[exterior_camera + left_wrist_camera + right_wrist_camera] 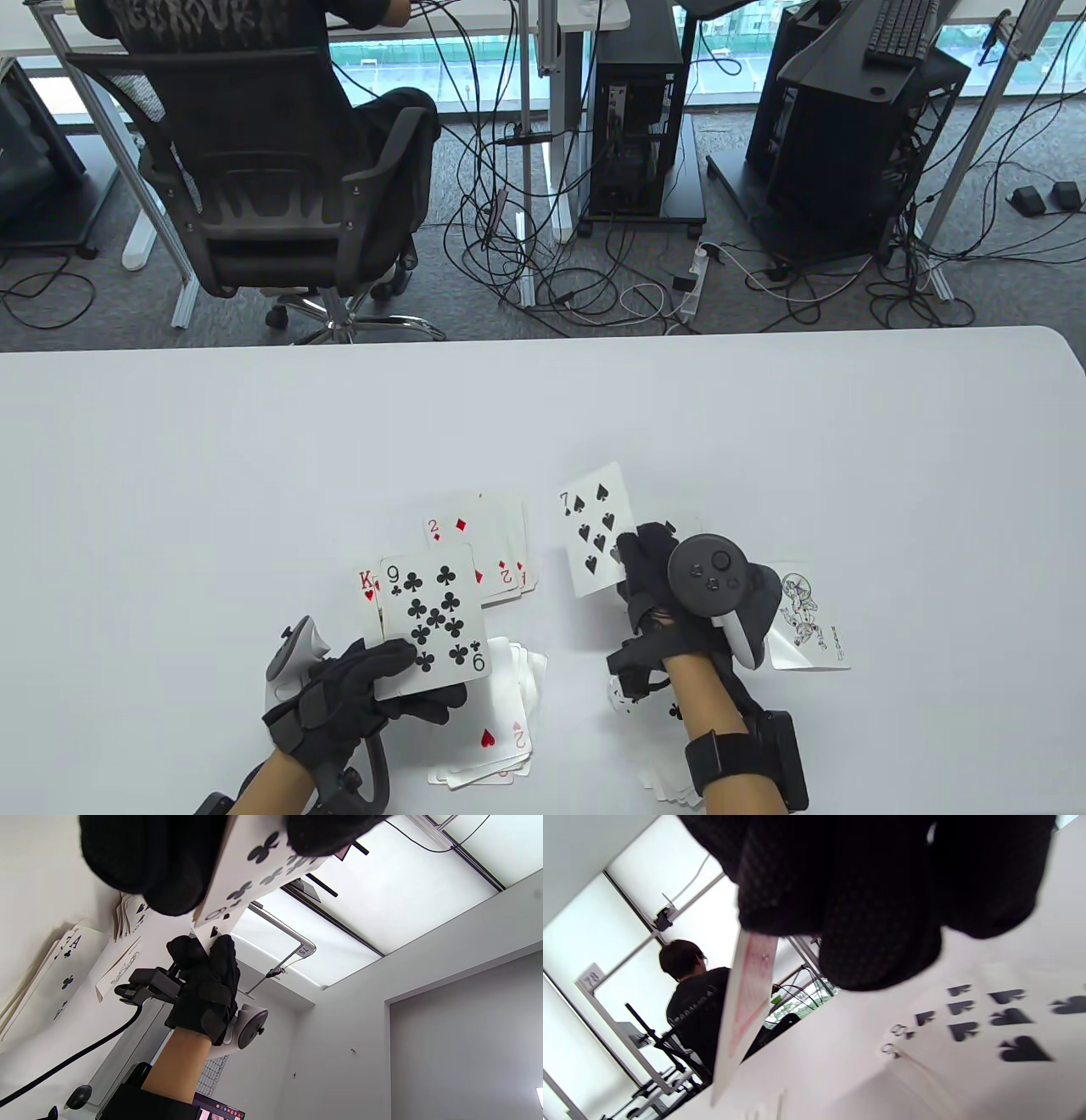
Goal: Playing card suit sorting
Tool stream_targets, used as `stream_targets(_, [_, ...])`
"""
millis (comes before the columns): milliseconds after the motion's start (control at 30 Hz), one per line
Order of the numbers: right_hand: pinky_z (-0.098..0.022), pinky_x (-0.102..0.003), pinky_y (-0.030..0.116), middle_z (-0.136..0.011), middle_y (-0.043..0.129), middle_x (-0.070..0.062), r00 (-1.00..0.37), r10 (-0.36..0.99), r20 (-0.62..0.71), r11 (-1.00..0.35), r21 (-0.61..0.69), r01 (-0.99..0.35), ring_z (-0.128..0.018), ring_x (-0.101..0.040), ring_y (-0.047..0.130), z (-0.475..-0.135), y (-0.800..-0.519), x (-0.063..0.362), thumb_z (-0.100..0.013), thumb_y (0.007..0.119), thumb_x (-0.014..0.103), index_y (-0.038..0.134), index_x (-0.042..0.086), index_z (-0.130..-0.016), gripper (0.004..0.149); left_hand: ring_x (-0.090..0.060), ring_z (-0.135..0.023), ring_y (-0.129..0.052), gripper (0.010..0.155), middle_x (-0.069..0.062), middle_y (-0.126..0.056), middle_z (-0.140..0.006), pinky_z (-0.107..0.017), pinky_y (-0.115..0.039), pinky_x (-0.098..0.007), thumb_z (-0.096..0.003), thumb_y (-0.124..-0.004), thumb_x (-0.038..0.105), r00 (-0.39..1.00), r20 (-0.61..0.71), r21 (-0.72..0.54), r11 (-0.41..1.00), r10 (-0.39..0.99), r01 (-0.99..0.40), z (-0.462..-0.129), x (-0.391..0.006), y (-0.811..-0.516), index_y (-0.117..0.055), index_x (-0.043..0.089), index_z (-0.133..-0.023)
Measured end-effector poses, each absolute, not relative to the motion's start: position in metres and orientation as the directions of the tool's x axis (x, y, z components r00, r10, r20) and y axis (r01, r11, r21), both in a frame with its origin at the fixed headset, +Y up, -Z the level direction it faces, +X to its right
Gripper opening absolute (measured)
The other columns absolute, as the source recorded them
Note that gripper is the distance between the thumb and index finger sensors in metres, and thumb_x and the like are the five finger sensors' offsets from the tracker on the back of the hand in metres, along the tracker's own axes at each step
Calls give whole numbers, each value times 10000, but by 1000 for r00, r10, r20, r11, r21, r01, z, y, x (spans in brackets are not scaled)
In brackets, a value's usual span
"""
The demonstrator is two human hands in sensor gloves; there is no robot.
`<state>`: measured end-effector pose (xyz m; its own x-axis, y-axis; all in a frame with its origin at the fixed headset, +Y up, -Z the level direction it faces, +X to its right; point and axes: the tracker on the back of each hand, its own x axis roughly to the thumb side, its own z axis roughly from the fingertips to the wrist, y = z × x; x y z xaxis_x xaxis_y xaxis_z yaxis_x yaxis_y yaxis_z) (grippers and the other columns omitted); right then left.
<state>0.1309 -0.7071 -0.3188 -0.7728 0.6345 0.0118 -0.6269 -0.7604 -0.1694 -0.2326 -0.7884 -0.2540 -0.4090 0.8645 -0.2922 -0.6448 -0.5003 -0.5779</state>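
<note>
My left hand pinches a nine of clubs face up, with a king of hearts tucked behind it. In the left wrist view the nine of clubs sits between the gloved fingers. My right hand holds a seven of spades lifted off the table, its far end tilted up. The right wrist view shows that card's red back edge-on below the fingers. A diamonds pile with a two on top lies between the hands.
A hearts pile lies near the front edge by my left hand. A joker lies right of my right hand. A clubs pile sits under my right wrist. A spades pile lies beneath the right hand. A person sits in an office chair beyond the table.
</note>
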Motion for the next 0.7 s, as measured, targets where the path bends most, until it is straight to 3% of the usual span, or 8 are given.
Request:
stream_targets(133, [-297,-502,850,-340,940,-80,-840,528,-121,-847,-139,-513,-232,-289,982,-332,-727,149,-532,704,220,762,-156,-742,435,-422,-780,-866,442,-222,-670,-976,-545,-782,-487,-670,-667,212,-407,-299,-576,-503,863,-644,-254,-232,-789,-487,114,-1062])
stream_targets(333, [-307,-511,843,-343,938,-85,-933,255,-252,-964,2,-264,-243,-299,977,-345,-746,159,-533,713,250,760,-159,-755,468,-417,-780,-868,441,-222,-671,-976,-545,-785,-482,-672,-666,213,-409,-299,-574,-505,862,-645,-254,-232,-788,-485,117,-1063])
stream_targets(500, [-322,-521,835,-367,936,-101,-956,33,-290,-992,105,-66,-268,-313,973,-347,-761,158,-538,702,287,749,-166,-777,514,-416,-782,-867,441,-221,-669,-977,-548,-784,-481,-675,-664,213,-410,-308,-573,-512,858,-640,-254,-231,-788,-482,116,-1064])
stream_targets(700, [-315,-521,834,-364,934,-101,-949,-106,-296,-985,165,58,-265,-312,967,-347,-765,152,-540,700,358,737,-171,-797,590,-417,-782,-867,441,-222,-670,-977,-546,-786,-480,-675,-663,214,-409,-308,-573,-510,859,-641,-255,-231,-788,-482,117,-1065])
